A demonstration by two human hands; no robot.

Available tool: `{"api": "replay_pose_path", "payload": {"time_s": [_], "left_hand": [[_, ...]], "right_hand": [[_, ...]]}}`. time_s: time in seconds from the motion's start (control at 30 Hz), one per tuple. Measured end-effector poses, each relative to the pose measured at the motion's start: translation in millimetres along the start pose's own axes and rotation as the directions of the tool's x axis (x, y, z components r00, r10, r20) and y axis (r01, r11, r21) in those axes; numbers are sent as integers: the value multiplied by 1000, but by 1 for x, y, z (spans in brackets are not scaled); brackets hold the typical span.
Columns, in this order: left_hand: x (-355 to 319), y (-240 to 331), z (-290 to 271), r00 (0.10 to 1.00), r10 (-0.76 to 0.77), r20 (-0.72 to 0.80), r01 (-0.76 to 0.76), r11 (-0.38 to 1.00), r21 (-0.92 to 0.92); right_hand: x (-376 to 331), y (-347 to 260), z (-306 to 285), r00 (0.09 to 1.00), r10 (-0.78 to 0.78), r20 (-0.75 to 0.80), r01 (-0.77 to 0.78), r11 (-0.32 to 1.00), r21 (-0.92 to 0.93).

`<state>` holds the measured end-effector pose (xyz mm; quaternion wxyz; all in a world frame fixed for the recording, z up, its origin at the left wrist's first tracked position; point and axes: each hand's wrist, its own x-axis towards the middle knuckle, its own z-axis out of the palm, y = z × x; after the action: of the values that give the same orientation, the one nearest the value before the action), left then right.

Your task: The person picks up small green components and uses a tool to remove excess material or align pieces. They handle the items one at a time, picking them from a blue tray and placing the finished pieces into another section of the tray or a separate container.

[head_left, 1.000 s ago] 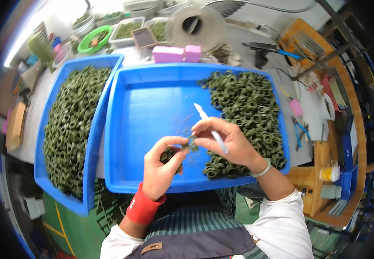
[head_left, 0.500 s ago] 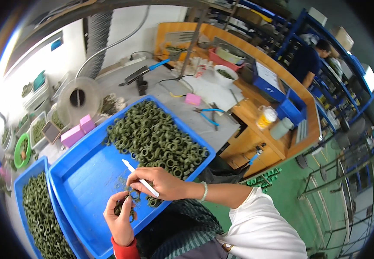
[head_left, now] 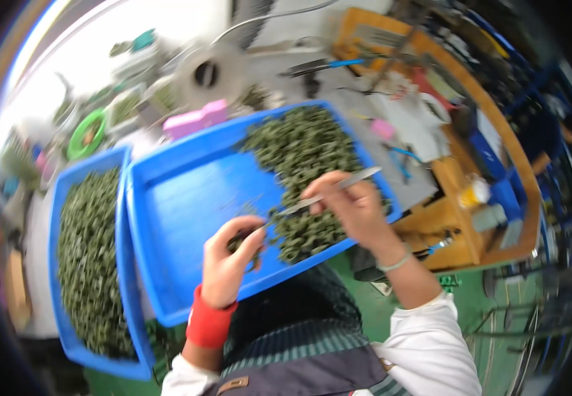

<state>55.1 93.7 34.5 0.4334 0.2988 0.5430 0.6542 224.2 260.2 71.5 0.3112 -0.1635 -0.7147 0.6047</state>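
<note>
My left hand [head_left: 228, 261], with a red wristband, pinches a small dark green ring [head_left: 239, 241] over the near edge of the middle blue tray [head_left: 180, 198]. My right hand [head_left: 355, 208] grips metal tweezers [head_left: 329, 193] whose tip reaches toward the ring in my left fingers. A heap of dark green rings [head_left: 302, 158] fills the right half of that tray, just under my right hand. The picture is blurred by motion.
A second blue tray [head_left: 58, 264] full of green rings lies to the left. Behind stand a grey tape spool [head_left: 206, 72], a pink box [head_left: 197, 119] and a green bowl [head_left: 86, 135]. A wooden bench [head_left: 484, 158] with tools and a yellow-lidded jar [head_left: 474, 193] is on the right.
The view has swung back toward the trays and tilted. My hands stay together over the middle tray, tweezers now lying flatter and pointing at the ring in my left fingers.
</note>
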Motion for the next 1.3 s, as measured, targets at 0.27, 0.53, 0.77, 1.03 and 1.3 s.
{"api": "replay_pose_path", "payload": {"time_s": [0.27,0.53,0.77,1.03,1.3], "left_hand": [[-9,0,-20,998,-52,26,53,998,-38],[-6,-1,-17,999,-21,30,20,1000,15],[-6,-8,-6,987,93,-130,-106,990,-96],[-7,-15,-3,968,72,-242,-113,981,-157],[-4,-16,-10,983,27,-184,-59,984,-168]], "right_hand": [[11,5,26,971,0,239,3,1000,-14],[9,2,20,958,-121,259,177,963,-202],[-3,4,29,954,-251,166,290,916,-279],[-18,12,54,875,-455,168,479,759,-441],[-5,22,62,992,-103,-68,101,994,-38]]}}
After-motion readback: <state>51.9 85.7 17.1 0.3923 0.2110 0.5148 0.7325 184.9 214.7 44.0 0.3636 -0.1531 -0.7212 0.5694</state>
